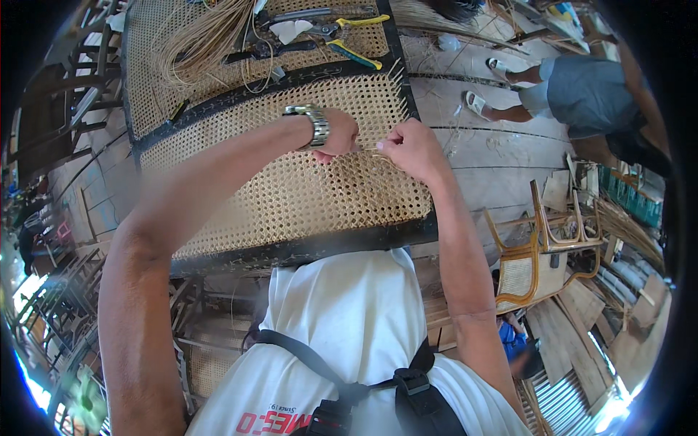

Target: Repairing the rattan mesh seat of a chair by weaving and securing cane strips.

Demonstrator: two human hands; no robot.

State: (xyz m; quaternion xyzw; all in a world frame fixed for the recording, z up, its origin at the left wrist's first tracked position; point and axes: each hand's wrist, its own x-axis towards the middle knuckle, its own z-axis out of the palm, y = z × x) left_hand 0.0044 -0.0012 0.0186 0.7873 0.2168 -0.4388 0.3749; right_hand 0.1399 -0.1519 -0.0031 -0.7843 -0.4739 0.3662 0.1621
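A wide panel of woven cane webbing [254, 196] in a dark frame lies in front of me. Over its right part, my left hand [338, 136], with a metal watch [317, 125] on the wrist, is closed, its fingertips low over the weave. Facing it from the right, my right hand [413, 151] pinches thumb against finger. A thin pale cane strand seems to run between the two pinches, though it is too fine to follow clearly. Loose strand ends [397, 80] stick up along the panel's right edge.
On the panel's far section lie a bundle of cane strands [207, 43] and yellow-handled cutters [356, 45]. A person in grey shorts [589, 94] is at the far right. A wooden chair frame [538, 261] lies to the right; dark chair frames [65, 305] crowd the left.
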